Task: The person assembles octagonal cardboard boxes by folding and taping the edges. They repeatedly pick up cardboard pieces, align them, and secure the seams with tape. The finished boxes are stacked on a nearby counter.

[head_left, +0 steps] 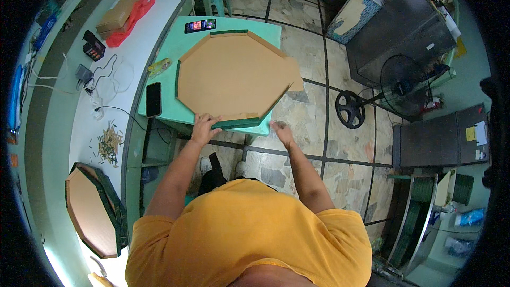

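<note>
A large octagonal cardboard tray (234, 74) with a brown inside and dark green outer walls lies on a light green table (167, 29). Its near wall bears a strip of brown tape, and a cardboard flap sticks out at its right side. My left hand (204, 128) grips the near left part of the rim, fingers over the wall and thumb along its outside. Beside the table's near right corner is my right hand (281, 132), apart from the tray. Its fingers are loosely bent and spread, with nothing seen in them.
Two phones, one black (153, 100) and one lit (200, 26), lie beside the tray, near a small yellowish packet (159, 67). The white counter (143, 26) at left holds cables, a pile of small sticks (109, 145) and another octagonal piece (95, 212). A fan (401, 85) stands at right.
</note>
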### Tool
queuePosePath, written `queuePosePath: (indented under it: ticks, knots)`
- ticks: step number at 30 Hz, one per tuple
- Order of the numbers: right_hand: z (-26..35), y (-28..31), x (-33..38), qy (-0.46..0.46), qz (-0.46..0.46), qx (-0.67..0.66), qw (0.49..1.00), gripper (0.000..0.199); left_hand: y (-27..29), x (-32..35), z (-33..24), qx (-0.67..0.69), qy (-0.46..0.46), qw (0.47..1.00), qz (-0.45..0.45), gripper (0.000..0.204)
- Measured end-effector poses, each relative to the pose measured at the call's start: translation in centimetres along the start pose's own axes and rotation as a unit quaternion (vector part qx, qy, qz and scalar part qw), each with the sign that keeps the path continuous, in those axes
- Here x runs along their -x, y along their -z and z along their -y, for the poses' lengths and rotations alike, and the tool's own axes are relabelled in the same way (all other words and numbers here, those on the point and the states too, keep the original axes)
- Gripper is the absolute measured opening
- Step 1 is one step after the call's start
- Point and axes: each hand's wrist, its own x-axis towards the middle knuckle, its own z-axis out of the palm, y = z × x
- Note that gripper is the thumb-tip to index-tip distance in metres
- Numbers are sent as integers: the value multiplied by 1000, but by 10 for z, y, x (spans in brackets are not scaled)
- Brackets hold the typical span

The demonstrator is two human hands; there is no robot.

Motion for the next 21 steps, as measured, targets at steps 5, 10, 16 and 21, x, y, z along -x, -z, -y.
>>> queuePosePath:
  ticks: [5, 10, 16, 21]
  knots:
    - [-5, -30, 19, -124, 132, -65, 981, 78, 3, -1, -3, 1, 8, 1000, 18, 50]
    - [-55, -19, 57, -183, 267, -102, 941, 90, 2, 3, -3, -4, 12, 1000, 4, 51]
    - [-150, 16, 202, -395, 472, 105, 781, 75, -5, 3, 2, 8, 9, 1000, 3, 53]
    - [-177, 56, 284, -445, 491, 149, 734, 63, -8, 1, -5, -59, -74, 994, -45, 52]
